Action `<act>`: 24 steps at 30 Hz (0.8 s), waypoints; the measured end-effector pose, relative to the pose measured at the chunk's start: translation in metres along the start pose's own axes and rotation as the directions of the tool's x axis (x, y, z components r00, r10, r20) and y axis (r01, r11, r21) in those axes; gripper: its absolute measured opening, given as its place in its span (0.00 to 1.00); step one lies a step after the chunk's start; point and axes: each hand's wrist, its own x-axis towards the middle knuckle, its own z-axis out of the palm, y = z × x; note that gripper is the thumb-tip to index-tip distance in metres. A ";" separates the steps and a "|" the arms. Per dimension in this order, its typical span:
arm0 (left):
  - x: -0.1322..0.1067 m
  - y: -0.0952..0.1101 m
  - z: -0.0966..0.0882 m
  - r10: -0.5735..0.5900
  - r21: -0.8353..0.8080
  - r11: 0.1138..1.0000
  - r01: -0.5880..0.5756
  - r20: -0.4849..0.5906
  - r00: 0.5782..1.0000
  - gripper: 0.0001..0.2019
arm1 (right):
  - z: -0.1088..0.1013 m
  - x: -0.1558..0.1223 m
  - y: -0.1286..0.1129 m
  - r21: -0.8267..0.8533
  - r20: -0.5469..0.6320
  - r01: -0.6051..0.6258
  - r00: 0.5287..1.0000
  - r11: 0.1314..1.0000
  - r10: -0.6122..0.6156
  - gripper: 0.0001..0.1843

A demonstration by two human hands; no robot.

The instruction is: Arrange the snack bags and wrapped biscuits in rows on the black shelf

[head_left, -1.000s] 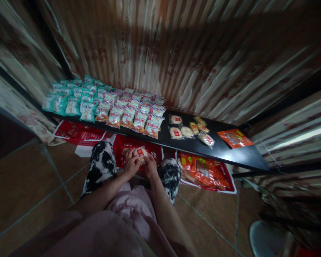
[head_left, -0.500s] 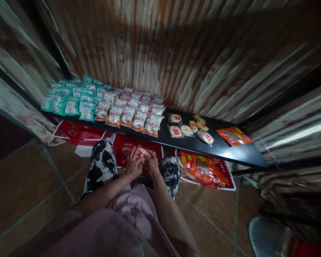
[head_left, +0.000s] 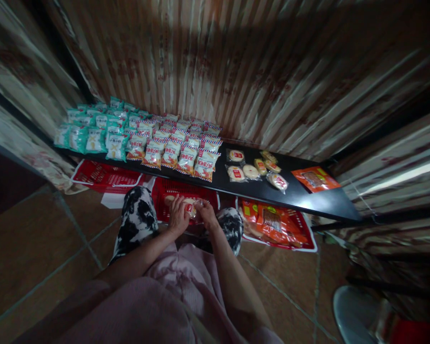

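Observation:
Between my knees, over a red basket (head_left: 161, 186), both hands are closed on a round wrapped pastry (head_left: 190, 210) with a red label. My left hand (head_left: 178, 217) grips its left side. My right hand (head_left: 206, 213) pinches the clear wrapper at its right. Below them, more pale round pastries (head_left: 169, 198) lie in the basket, partly hidden by my hands. On the black shelf (head_left: 218, 184) in front, several similar wrapped pastries (head_left: 235, 173) and small yellow packets (head_left: 260, 166) lie right of the middle.
Teal snack bags (head_left: 96, 140) and white-and-orange snack bags (head_left: 172, 152) stand in rows on the shelf's left. An orange packet (head_left: 315, 178) lies at its right end. Under the shelf are another red basket (head_left: 103, 177) and a basket (head_left: 310, 234) of orange packets. A grey stool (head_left: 351, 310) stands lower right.
The held pastry has been tilted and lowered slightly, its red label now lower. My right hand has shifted a little to the right along the wrapper.

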 end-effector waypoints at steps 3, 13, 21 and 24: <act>0.001 -0.005 0.003 -0.036 -0.016 0.999 0.036 -0.001 0.999 0.19 | -0.001 0.000 -0.007 -0.057 0.028 0.003 1.000 0.998 -0.002 0.21; 0.013 -0.003 -0.002 -0.349 -0.089 0.925 0.370 0.188 0.918 0.10 | 0.001 0.001 -0.022 -0.156 0.164 -0.014 0.986 0.988 0.040 0.22; 0.012 -0.016 0.007 -0.540 -0.111 0.823 0.557 0.152 0.828 0.08 | -0.003 0.003 -0.006 -0.047 0.097 -0.052 0.994 0.998 0.057 0.28; 0.014 -0.019 0.010 -0.588 -0.140 0.787 0.601 0.122 0.799 0.08 | -0.004 -0.002 0.000 0.038 0.082 -0.080 0.994 0.996 0.077 0.28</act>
